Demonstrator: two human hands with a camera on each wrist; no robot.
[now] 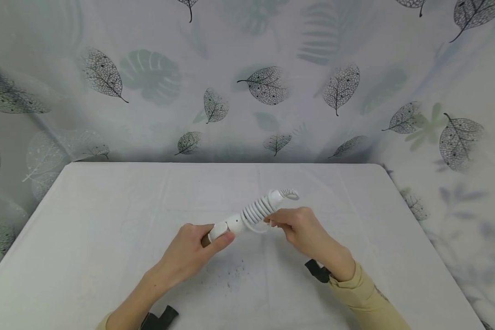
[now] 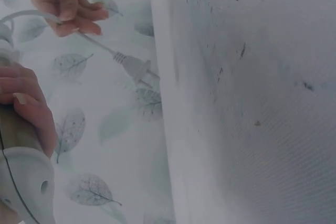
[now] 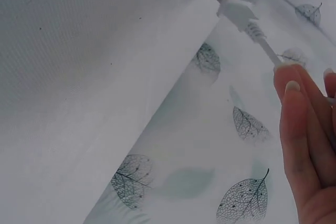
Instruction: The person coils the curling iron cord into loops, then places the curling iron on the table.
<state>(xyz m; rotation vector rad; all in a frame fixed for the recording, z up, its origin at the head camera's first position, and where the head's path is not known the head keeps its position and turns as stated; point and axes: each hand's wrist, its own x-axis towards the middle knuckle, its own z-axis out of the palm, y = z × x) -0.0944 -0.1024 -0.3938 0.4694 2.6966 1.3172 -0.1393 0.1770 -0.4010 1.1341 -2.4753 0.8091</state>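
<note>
A white rod-shaped electric appliance (image 1: 234, 223) slants up to the right above the table, its white power cord (image 1: 259, 211) coiled round its upper part. My left hand (image 1: 189, 247) grips the lower end, thumb along the near side. In the left wrist view, its fingers (image 2: 26, 98) wrap a brownish section beside a white end piece (image 2: 31, 182). My right hand (image 1: 303, 231) pinches the cord's loose end beside the coils. A two-prong plug (image 3: 237, 13) sticks out past those fingertips, also seen in the left wrist view. The head view does not show the plug clearly.
A white-covered table (image 1: 107, 220) lies below both hands. Small dark specks (image 1: 235, 275) dot its cloth near the middle. Leaf-patterned fabric (image 1: 231, 55) hangs behind and at the sides. Black wrist straps (image 1: 318, 270) sit by the sleeves.
</note>
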